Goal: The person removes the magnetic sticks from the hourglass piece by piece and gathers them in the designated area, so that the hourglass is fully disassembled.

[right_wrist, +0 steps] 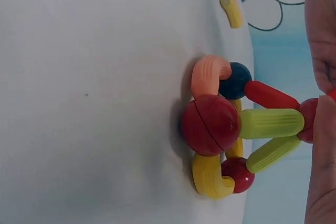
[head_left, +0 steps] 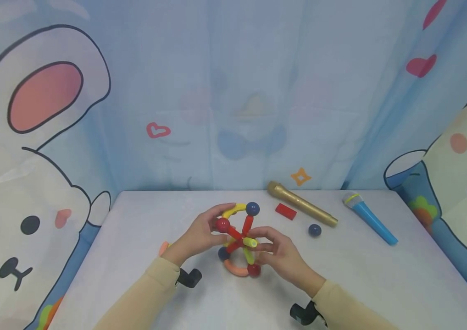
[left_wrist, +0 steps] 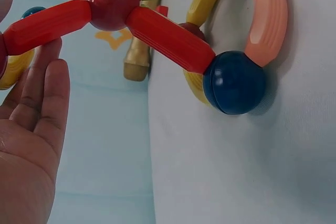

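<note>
Between the two hands stands a model of magnetic balls and sticks [head_left: 235,246], its ring of curved sticks and balls low at the tabletop. Red and yellow-green straight sticks meet at a central red ball [left_wrist: 113,3]. My left hand [head_left: 200,236] holds the upper left part, fingers and thumb about an outer red ball [head_left: 222,224]. A yellow curved stick [head_left: 234,211] joins that ball to a blue ball [head_left: 252,209] on top. With its fingertips, my right hand [head_left: 279,250] pinches a yellow-green stick [head_left: 250,242] that points outward.
A loose blue ball [head_left: 314,230] and a red block [head_left: 286,211] lie right of the model. Behind them are a gold microphone [head_left: 302,204] and a blue microphone [head_left: 371,220]. A peach and yellow piece [head_left: 164,248] is partly hidden by the left forearm. A printed curtain [head_left: 250,91] hangs behind.
</note>
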Available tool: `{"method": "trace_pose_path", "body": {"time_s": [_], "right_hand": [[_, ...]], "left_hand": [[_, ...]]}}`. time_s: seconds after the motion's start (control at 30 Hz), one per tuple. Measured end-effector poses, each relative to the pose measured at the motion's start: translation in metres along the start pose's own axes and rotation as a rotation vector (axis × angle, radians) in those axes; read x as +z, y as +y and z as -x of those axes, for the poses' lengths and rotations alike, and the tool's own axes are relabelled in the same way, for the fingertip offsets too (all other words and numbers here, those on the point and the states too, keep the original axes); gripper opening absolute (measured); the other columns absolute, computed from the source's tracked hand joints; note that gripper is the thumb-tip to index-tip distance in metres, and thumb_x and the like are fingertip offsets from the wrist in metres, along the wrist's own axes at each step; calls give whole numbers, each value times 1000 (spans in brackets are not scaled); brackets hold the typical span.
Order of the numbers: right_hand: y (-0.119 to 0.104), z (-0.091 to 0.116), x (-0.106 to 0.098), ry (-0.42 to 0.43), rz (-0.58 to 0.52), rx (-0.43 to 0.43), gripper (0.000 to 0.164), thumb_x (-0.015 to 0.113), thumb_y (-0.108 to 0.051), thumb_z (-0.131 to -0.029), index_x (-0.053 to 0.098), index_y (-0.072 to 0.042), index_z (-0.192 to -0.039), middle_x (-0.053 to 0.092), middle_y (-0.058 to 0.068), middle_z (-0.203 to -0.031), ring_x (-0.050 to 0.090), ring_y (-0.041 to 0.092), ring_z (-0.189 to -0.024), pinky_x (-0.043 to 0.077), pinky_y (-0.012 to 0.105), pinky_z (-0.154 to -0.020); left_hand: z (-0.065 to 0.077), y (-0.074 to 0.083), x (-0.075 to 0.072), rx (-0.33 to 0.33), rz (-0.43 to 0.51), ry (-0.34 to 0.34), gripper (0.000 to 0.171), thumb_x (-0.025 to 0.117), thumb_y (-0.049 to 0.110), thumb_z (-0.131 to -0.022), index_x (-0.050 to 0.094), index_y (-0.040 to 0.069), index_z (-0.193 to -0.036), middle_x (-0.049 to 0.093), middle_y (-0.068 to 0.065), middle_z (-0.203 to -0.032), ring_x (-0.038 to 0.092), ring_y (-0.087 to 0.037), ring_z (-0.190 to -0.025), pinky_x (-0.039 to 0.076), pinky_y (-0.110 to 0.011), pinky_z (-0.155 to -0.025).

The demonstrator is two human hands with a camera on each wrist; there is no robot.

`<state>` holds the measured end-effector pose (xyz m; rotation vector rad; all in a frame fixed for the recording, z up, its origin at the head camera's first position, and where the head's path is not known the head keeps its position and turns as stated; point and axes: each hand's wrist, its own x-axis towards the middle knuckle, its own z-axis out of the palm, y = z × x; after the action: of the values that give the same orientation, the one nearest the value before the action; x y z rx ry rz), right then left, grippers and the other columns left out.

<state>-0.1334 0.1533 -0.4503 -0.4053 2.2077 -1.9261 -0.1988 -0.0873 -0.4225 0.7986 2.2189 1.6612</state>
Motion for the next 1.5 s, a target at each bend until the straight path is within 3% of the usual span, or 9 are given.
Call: {"method": "trace_pose_path", "body": {"time_s": [0.27, 0.6, 0.87, 1.07, 1.33, 1.5], "right_hand": [[4, 0, 1, -41, -48, -12, 46, 59, 8, -94, 50, -7, -137, 50, 17, -139, 61, 36, -118, 57, 41, -84], [6, 0, 2, -32, -55, -8, 49, 58, 10, -94, 49, -7, -138, 49, 17, -141, 62, 35, -117, 56, 42, -85], [10, 3, 10, 20, -117, 42, 58, 59, 10, -91, 43, -9, -144, 43, 16, -145, 59, 38, -120, 54, 46, -89], [9, 6, 15, 21, -120, 38, 59, 56, 11, -91, 40, -8, -145, 39, 16, -149, 57, 38, -123, 54, 45, -89], [9, 5, 18, 17, -120, 37, 63, 58, 9, -92, 38, -10, -148, 37, 15, -152, 57, 37, -123, 54, 42, -89], [11, 2, 18, 21, -112, 30, 67, 60, 9, -92, 35, -14, -150, 40, 16, -150, 59, 35, -121, 54, 40, -90]], "left_hand": [[3, -2, -3, 62, 64, -53, 77, 70, -8, -84, 42, 18, -151, 52, -8, -141, 58, -25, -123, 49, -47, -98], [7, -3, -6, 102, 147, -87, 74, 62, -7, -84, 39, 11, -152, 50, -18, -141, 53, -29, -126, 52, -37, -94], [10, -4, -6, 69, 162, -76, 73, 60, -7, -84, 40, 12, -151, 53, -14, -139, 57, -30, -123, 51, -41, -96], [11, -3, -7, 51, 176, -60, 70, 63, -7, -84, 43, 12, -149, 42, -12, -149, 62, -32, -116, 53, -38, -94], [8, -4, -6, 21, 104, -47, 71, 73, 2, -86, 44, 19, -149, 41, -3, -152, 64, -24, -114, 54, -38, -90], [8, -5, -6, 5, 117, -40, 71, 73, 0, -85, 45, 20, -148, 41, -4, -151, 64, -25, -114, 55, -39, -89]]}}
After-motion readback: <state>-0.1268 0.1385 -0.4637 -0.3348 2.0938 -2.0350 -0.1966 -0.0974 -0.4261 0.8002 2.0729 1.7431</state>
